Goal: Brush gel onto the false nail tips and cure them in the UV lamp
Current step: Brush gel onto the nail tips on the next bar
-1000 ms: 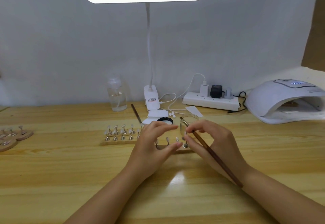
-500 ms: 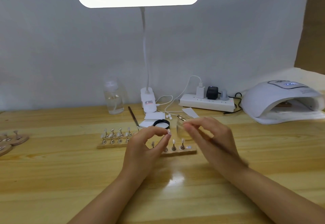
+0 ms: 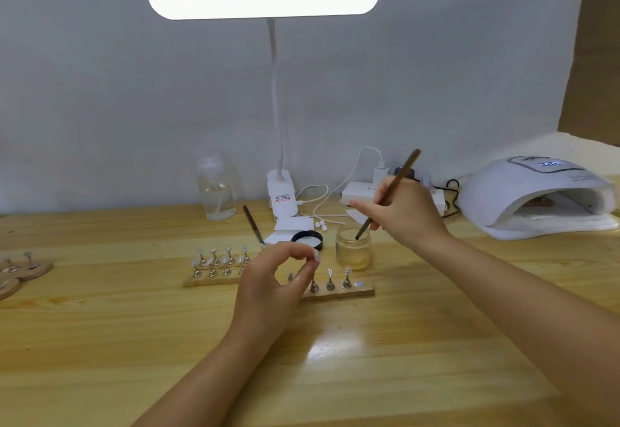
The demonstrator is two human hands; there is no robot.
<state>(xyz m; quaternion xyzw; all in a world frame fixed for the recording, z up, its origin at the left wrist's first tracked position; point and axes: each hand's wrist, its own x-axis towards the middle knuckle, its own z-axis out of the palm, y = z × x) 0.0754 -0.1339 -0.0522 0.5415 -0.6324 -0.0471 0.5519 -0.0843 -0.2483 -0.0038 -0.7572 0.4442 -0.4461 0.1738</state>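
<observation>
Above the tabletop (image 3: 335, 359), the right hand (image 3: 406, 215) grips the brush (image 3: 389, 191), tip in the jar (image 3: 353, 249); nail tip (image 3: 316, 255), pinched by the left hand (image 3: 268, 287), lies lower-left

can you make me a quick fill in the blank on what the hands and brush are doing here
1. The right hand holds a ____ by its handle.
2. The tip of that tool dips into the glass ____ behind the wooden strip.
3. The left hand pinches a nail tip between thumb and ____.
4. The UV lamp sits at the table's ____ side.

Missing words: brush; jar; finger; right
</observation>
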